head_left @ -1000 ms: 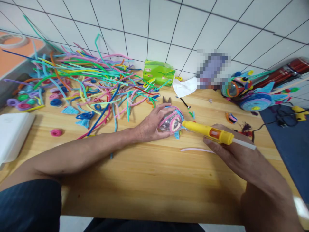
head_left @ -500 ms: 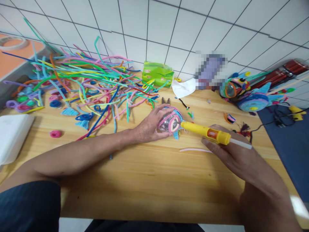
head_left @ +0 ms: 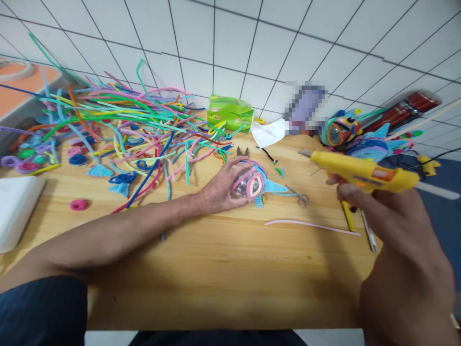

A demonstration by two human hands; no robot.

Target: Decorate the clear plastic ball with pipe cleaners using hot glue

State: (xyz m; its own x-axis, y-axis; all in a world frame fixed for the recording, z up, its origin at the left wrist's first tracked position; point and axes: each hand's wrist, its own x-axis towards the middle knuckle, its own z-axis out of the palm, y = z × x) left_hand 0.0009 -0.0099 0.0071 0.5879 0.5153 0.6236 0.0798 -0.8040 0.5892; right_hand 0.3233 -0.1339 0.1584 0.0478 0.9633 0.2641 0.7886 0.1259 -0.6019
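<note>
Grasping the fish-shaped craft [head_left: 248, 184] near mid-view, the left hand [head_left: 224, 188] curls round its 9 o'clock side; at its 3 o'clock, the right hand [head_left: 398, 218] is closed on a yellow glue gun [head_left: 347, 166]. Scissors [head_left: 298, 194] lie between, a pink strip [head_left: 311, 224] at 4, pipe cleaners [head_left: 140, 116] at 10.

Fish [head_left: 255, 185]: clear glossy plastic body, fuzzy matt trim.
Glue gun [head_left: 363, 172], right of fish: smooth yellow plastic.
Scissors [head_left: 303, 200], just right of fish: grey metal.
Packet [head_left: 230, 113], behind fish: glossy green film.
Flask [head_left: 399, 113], far right, behind fish: glossy red, metallic band.
Table [head_left: 216, 278], under fish: smooth wood.
</note>
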